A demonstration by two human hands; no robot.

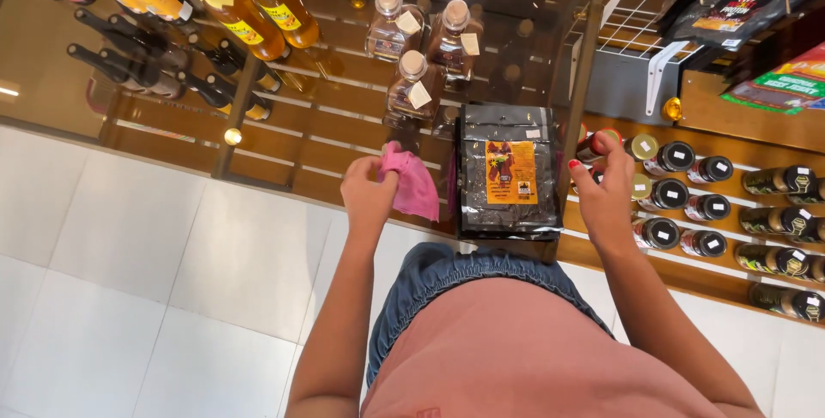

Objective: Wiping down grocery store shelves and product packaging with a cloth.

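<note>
Two hands: left hand (368, 195) pinching pink cloth (414, 182), right hand (606, 190) spread beside black pouch (509, 173).

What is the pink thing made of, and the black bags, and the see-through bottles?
The pink cloth in the left hand looks like soft fabric: it droops in folds. The black bags look like glossy plastic or foil, since they crinkle and shine. The clear bottles look like glass with light stoppers, probably cork, though that is hard to tell.
</note>
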